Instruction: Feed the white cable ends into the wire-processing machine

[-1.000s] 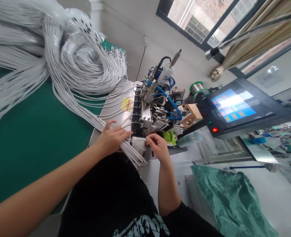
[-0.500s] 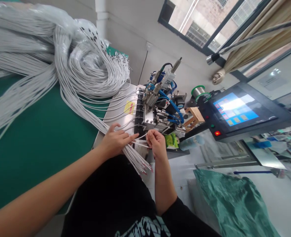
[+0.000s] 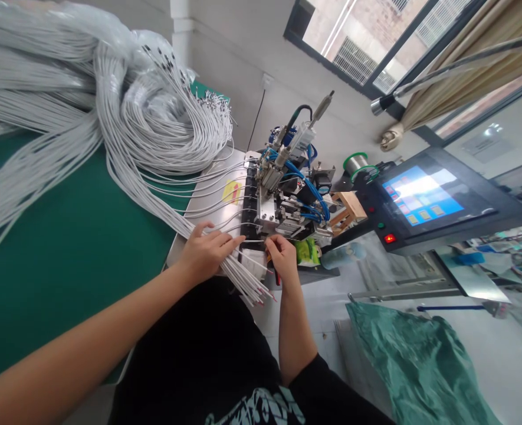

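Observation:
My left hand (image 3: 210,252) is closed over a bundle of white cables (image 3: 243,282), whose reddish ends stick out past it toward the lower right. With thumb and fingertips, my right hand (image 3: 282,254) pinches the end of a single white cable (image 3: 255,241) that runs across from the left hand's fingertips. This cable lies at the near end of the black slotted strip (image 3: 249,206) on a metal machine (image 3: 273,177). Several other white cables lead into that strip side by side. A yellow label with a red arrow (image 3: 233,192) is on the machine's metal plate.
Long coils of white cable (image 3: 172,136) cover the far part of the green table (image 3: 88,254). A screen panel (image 3: 429,200) with a lit red button stands at right, near a wire spool (image 3: 356,165). A green packet (image 3: 307,252) lies behind my right hand.
The single cable now lies straighter across the near end of the strip. My right hand has shifted slightly, and the machine's upper cylinder sits a little differently.

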Action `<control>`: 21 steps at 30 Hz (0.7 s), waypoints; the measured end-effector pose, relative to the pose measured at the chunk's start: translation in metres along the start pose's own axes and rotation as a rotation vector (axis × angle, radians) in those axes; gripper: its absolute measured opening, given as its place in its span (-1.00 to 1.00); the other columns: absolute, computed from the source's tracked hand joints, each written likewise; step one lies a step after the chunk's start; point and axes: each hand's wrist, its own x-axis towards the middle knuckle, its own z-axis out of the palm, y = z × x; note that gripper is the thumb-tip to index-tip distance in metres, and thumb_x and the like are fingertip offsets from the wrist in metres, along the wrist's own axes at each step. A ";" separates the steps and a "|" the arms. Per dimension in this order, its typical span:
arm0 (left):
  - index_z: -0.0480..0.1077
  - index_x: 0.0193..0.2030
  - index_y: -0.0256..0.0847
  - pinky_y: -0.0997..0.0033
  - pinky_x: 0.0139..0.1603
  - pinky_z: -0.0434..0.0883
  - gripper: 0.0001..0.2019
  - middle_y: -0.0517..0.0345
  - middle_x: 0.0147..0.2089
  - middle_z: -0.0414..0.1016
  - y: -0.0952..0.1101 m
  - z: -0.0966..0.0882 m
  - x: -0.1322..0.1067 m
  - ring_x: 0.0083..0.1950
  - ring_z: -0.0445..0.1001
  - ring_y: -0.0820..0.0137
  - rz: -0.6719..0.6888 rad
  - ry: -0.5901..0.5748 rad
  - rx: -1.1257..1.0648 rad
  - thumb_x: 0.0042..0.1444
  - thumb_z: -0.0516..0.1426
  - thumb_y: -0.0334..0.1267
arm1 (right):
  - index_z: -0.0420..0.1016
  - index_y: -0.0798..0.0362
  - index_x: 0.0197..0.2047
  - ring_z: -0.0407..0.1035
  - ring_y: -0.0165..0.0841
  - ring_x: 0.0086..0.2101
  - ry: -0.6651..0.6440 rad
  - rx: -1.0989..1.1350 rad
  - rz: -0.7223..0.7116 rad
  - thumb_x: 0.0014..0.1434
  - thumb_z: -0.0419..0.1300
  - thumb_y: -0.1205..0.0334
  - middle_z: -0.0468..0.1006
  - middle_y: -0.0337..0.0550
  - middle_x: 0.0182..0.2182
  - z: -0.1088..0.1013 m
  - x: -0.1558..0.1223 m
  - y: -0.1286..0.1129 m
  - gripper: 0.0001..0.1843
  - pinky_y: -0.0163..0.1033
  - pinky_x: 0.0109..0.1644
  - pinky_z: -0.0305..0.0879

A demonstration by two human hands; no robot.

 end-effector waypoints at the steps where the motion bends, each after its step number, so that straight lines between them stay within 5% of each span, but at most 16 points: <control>1: 0.41 0.05 -0.15 0.14 0.04 0.17 -0.67 0.14 -0.26 0.58 0.000 0.000 0.000 -0.27 0.49 0.35 -0.003 -0.012 -0.013 0.15 0.05 -0.36 | 0.42 0.05 -0.41 0.24 -0.40 -0.51 0.000 -0.023 -0.012 0.18 0.12 0.07 0.39 -0.29 -0.57 0.000 0.001 0.001 -0.76 -0.31 -0.39 0.15; 21: 0.48 -0.03 -0.07 0.07 0.05 0.13 -0.65 0.13 -0.23 0.56 0.001 0.005 0.003 -0.24 0.44 0.29 -0.082 -0.118 0.035 0.10 0.06 -0.46 | 0.25 0.01 -0.47 0.08 -0.43 -0.54 -0.056 0.153 0.100 0.15 0.11 0.03 0.19 -0.36 -0.60 0.010 0.003 0.025 -0.72 -0.34 -0.46 0.05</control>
